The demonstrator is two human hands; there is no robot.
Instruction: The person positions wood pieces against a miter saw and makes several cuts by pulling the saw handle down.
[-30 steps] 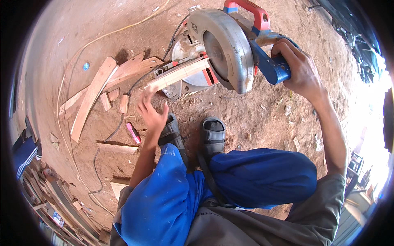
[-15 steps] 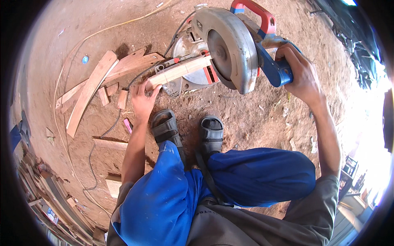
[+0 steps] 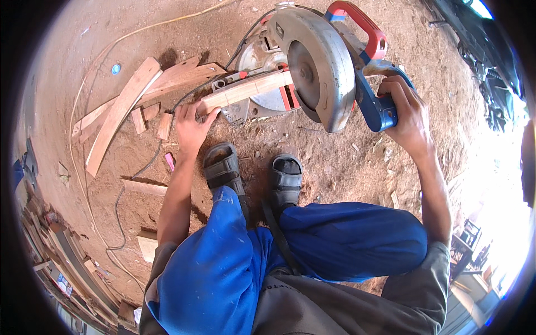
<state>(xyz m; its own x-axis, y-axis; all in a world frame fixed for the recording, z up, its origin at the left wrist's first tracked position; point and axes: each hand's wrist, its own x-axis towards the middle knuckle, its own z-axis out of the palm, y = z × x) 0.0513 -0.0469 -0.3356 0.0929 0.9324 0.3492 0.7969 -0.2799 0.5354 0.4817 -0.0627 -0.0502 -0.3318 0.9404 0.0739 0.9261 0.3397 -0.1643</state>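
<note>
A short, pale wooden piece (image 3: 245, 91) with pencil-like lines across it lies on the base (image 3: 271, 102) of a miter saw, against its fence. My left hand (image 3: 192, 127) is closed on the near left end of the wood, thumb on the front side and fingers over the top. The saw's head (image 3: 335, 72), with a grey guard and round blade (image 3: 303, 70), is raised at the right end of the piece. My right hand (image 3: 406, 114) wraps round the blue rear handle (image 3: 381, 114) of the saw. The guard hides the wood's far right end.
Long boards (image 3: 124, 114) and small offcuts (image 3: 138, 120) lie on the dirt floor at left. A dark cord (image 3: 119, 215) and a yellow cable (image 3: 84, 106) run across it. My sandalled feet (image 3: 286, 178) stand before the saw. Stacked timber (image 3: 72, 262) is at lower left.
The view has turned slightly, so things at left sit higher and the saw head a little lower. Both hands keep their holds; the wood stays on the saw base.
</note>
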